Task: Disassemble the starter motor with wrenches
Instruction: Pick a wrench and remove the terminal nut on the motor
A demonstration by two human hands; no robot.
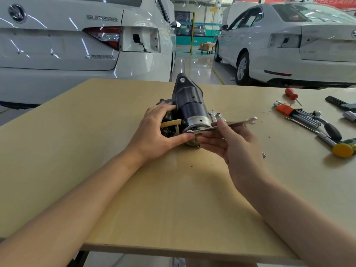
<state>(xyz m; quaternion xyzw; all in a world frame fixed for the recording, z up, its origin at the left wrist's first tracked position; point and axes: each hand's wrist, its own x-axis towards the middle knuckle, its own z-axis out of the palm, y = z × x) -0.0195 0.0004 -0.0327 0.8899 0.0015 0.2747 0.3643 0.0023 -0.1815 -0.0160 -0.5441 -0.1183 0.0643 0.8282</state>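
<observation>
Starter motor (189, 105): dark blue-black housing with bright silver end cap; wrench (223, 126): polished silver; table (173, 209): pale tan wood; near its right edge, red-handled screwdriver (291, 94), orange-holdered hex key set (296, 113), yellow-and-green-headed hammer (342, 148)

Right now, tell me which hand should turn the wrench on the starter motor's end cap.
Right. The right hand already holds the wrench, whose head sits on the silver end cap of the starter motor. The left hand grips the motor body, steadying it on the table.
</observation>
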